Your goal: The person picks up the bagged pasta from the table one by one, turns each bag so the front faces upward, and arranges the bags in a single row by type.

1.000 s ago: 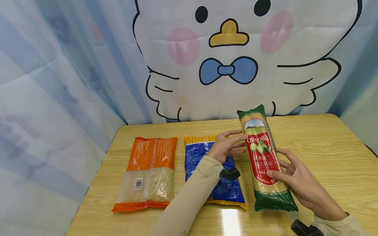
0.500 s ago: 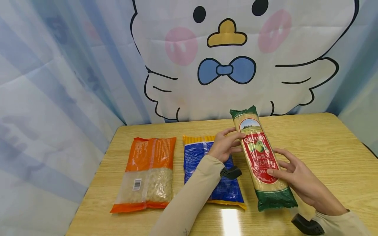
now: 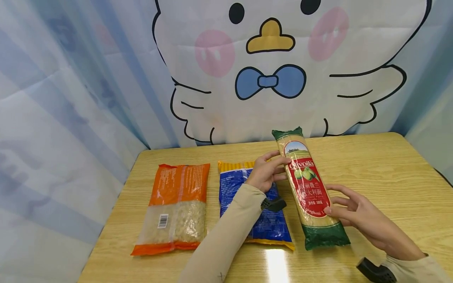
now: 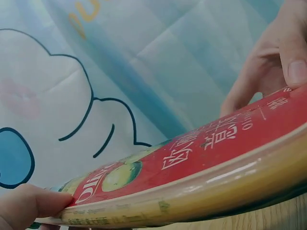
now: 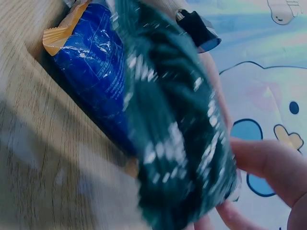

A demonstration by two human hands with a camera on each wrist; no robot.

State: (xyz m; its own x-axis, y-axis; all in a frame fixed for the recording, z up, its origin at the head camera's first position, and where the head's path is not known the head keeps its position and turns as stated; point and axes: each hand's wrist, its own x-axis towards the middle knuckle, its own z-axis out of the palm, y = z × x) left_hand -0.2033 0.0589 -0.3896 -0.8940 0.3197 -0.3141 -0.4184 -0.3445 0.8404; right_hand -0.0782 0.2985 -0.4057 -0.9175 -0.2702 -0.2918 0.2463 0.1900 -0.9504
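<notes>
A long pack of spaghetti [image 3: 307, 186] with a red label and green ends is held tilted above the table, its label facing up. My left hand [image 3: 267, 171] grips its upper left edge, with a digit on the label and other fingers going behind. On the lower right side, my right hand [image 3: 368, 222] holds the pack, the thumb on the label's edge. The pack's green lower end [image 5: 177, 124] fills the middle of the right wrist view. Under my left forearm lies a blue and yellow bag [image 3: 269, 226], partly hidden by the sleeve.
An orange bag with a clear window [image 3: 177, 208] lies at the left of the wooden table [image 3: 382, 165]. Behind the table hangs a curtain with a cartoon bird [image 3: 269, 114].
The spaghetti pack has shifted left, and both hands still hold it. My left hand moved slightly left with it. The two bags on the table stay in place.
</notes>
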